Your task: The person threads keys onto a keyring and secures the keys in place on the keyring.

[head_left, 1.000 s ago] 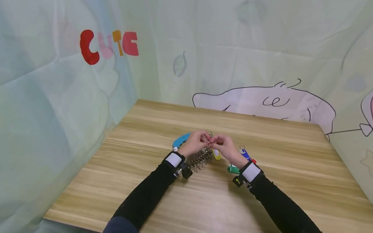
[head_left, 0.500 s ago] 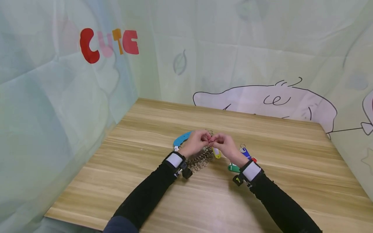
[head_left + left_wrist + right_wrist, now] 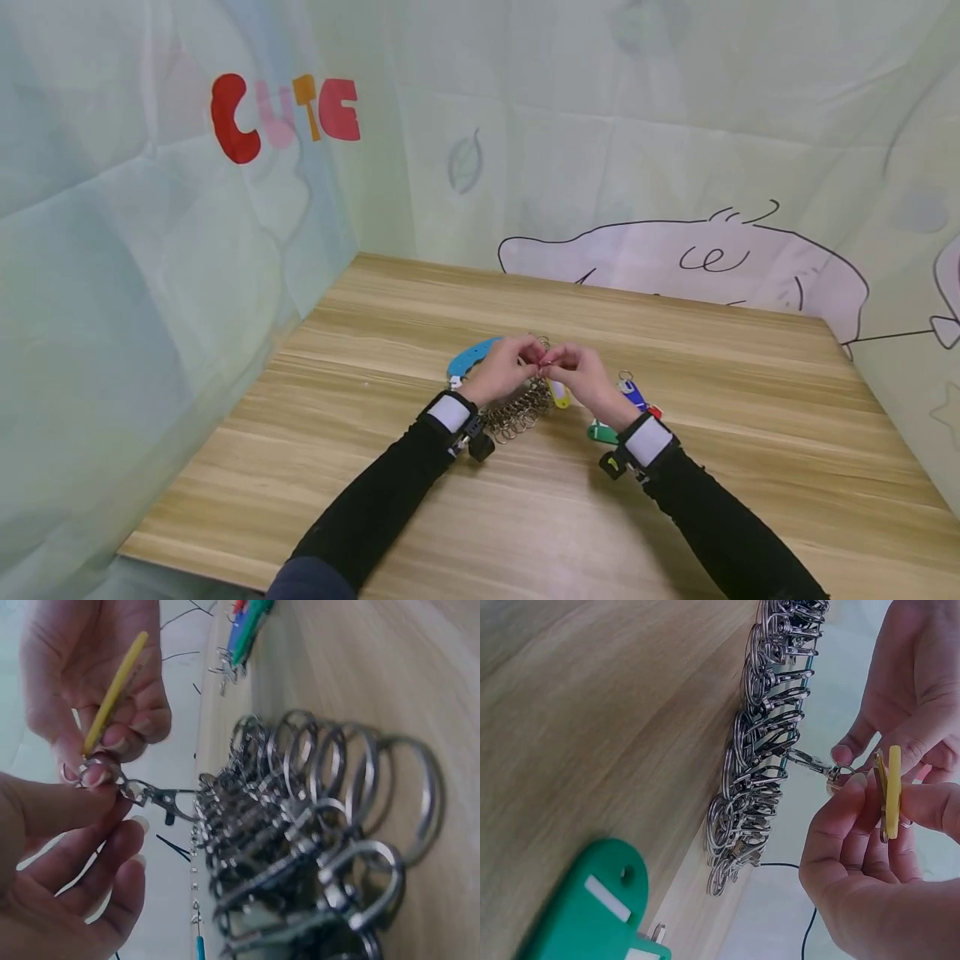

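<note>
My left hand (image 3: 504, 368) and right hand (image 3: 579, 382) meet fingertip to fingertip over the table. The left pinches the ring of a metal swivel clasp (image 3: 159, 796), which is still hooked to the row of clasps. Between the right fingers a yellow key tag (image 3: 893, 793) is held at its ring end, close against the clasp's ring. Whether the two rings are linked is hidden by the fingertips. Many silver swivel clasps with rings (image 3: 516, 415) hang in a bunch below, strung on a thin line. A blue curved holder (image 3: 468, 358) lies partly behind the left hand.
Right of the hands lie a blue key tag (image 3: 632, 395), a red tag (image 3: 655, 412) and a green tag (image 3: 602, 432), partly covered by the right wrist. The wooden table (image 3: 360, 467) meets printed cloth walls at the back and left.
Both hands stay in nearly the same place, their fingertips drawn slightly closer together since a second ago. The clasps and loose tags lie as before; the head view has shifted slightly.
</note>
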{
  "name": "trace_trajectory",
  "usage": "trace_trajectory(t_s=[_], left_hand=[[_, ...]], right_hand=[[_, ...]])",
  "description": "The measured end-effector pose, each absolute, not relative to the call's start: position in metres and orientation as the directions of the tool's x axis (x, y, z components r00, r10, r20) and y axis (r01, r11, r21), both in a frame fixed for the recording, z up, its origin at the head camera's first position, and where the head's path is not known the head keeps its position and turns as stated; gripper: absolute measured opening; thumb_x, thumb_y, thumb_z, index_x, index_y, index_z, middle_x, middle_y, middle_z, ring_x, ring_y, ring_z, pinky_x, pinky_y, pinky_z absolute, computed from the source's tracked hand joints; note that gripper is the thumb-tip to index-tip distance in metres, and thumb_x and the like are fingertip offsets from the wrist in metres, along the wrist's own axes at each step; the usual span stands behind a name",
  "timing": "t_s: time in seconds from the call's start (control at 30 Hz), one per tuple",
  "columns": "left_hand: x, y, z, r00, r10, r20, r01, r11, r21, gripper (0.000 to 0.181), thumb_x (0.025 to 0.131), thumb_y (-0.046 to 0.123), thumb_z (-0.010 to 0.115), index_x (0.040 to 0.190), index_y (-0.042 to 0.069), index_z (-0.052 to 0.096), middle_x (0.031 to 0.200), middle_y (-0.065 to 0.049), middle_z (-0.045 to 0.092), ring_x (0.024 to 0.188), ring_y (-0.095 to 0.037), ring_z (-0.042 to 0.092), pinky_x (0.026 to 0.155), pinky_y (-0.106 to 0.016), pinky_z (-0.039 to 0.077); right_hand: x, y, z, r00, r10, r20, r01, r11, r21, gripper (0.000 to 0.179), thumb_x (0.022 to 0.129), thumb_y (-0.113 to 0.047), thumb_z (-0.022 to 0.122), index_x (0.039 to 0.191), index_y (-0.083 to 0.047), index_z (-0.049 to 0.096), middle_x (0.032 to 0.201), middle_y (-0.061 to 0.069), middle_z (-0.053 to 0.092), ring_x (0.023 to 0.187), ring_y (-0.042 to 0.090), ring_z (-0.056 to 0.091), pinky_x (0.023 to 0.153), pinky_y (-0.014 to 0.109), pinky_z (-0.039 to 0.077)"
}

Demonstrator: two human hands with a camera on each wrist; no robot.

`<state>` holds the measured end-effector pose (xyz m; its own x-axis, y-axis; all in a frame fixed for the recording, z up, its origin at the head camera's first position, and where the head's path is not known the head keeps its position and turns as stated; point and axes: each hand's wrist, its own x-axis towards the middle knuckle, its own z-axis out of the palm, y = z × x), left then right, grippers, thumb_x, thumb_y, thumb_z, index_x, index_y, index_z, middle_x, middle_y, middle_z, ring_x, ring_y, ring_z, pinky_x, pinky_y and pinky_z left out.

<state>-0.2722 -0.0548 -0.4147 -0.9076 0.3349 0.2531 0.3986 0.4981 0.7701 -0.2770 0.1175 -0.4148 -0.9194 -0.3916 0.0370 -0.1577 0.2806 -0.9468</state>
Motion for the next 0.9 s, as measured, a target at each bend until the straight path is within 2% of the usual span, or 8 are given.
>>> trace_trajectory(t_s=[0.2,0.43,0.7,0.9], left_hand=[[-0.2733,-0.0544,-0.4184,-0.916,0.315,0.247,0.377,0.472,0.797,0.015,0.085,-0.007,0.062,0.097,0.002,0.064,0.090,-0.015,0.072,0.081,-0.021,0.069,0.068,-0.020,0.052],[-0.2741,-0.0538,-0.4204,-0.925,0.315,0.213,0.347,0.473,0.810,0.017,0.086,-0.007,0.059,0.099,0.001,0.064,0.088,-0.016,0.071,0.079,-0.021,0.067,0.060,-0.018,0.047],[-0.2721,-0.0533,-0.4171,-0.915,0.322,0.242,0.381,0.492,0.783,0.019,0.087,-0.004,0.059,0.103,0.005,0.064,0.095,-0.011,0.070,0.088,-0.020,0.065,0.075,-0.023,0.051],[-0.2713,-0.0527,-0.4184,-0.927,0.289,0.241,0.356,0.465,0.811,0.016,0.087,-0.005,0.062,0.101,0.004,0.063,0.091,-0.014,0.073,0.084,-0.022,0.069,0.070,-0.020,0.050]], right_hand=[[-0.2771,0.1183,-0.4150,-0.921,-0.389,0.039,-0.158,0.278,-0.948,0.019,0.089,-0.001,0.061,0.106,0.007,0.060,0.102,0.021,0.069,0.086,0.014,0.063,0.083,0.029,0.052],[-0.2767,0.1170,-0.4129,-0.921,-0.387,0.042,-0.161,0.279,-0.947,0.017,0.088,-0.001,0.062,0.103,0.005,0.061,0.100,0.019,0.070,0.083,0.012,0.062,0.078,0.023,0.051],[-0.2776,0.1178,-0.4132,-0.922,-0.384,0.046,-0.164,0.282,-0.945,0.018,0.089,-0.002,0.062,0.105,0.005,0.060,0.102,0.019,0.069,0.085,0.009,0.062,0.080,0.022,0.050],[-0.2773,0.1183,-0.4136,-0.924,-0.378,0.049,-0.163,0.275,-0.947,0.019,0.088,-0.002,0.063,0.105,0.005,0.061,0.100,0.017,0.071,0.083,0.008,0.063,0.080,0.022,0.052]])
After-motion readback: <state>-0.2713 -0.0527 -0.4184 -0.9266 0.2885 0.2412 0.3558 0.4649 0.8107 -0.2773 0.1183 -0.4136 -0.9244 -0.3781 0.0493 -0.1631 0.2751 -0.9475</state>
